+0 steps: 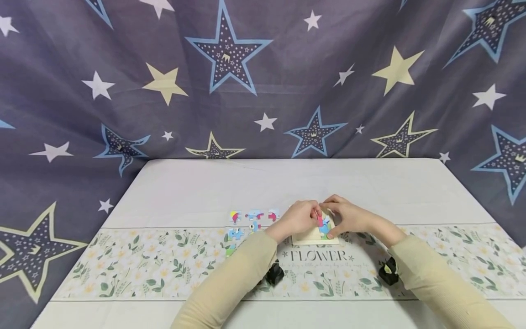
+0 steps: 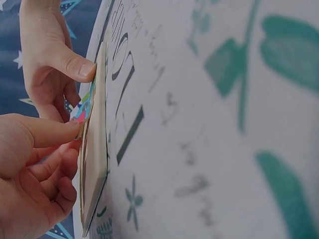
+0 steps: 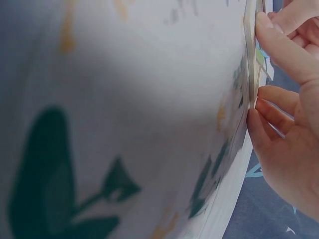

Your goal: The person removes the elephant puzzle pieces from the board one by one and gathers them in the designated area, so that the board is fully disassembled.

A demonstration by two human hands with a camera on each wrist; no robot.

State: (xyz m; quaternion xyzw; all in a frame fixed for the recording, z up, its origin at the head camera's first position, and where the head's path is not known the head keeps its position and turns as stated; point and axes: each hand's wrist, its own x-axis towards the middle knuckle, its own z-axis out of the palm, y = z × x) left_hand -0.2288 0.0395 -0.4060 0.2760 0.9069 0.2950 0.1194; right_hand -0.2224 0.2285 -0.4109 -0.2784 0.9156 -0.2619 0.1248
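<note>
My left hand (image 1: 302, 217) pinches a pink-and-blue jigsaw piece (image 2: 81, 117) between thumb and fingertips, low over a pale puzzle tray (image 1: 306, 237). Much of that piece is hidden behind the fingers. On the tray's right side, joined blue and green puzzle pieces (image 1: 325, 227) show between the hands. My right hand (image 1: 347, 217) holds the tray across this side, its thumb at the front right part and its other fingers at the far edge. In the right wrist view, fingertips (image 3: 255, 117) meet the tray's thin edge.
Left of the tray lie several loose jigsaw pieces, among them a yellow-and-pink one (image 1: 235, 216), a blue one (image 1: 235, 234) and a green one (image 1: 230, 250) by the left sleeve. A flowered runner (image 1: 164, 260) crosses the white table (image 1: 197, 187). Behind hangs a star-patterned curtain (image 1: 279, 82).
</note>
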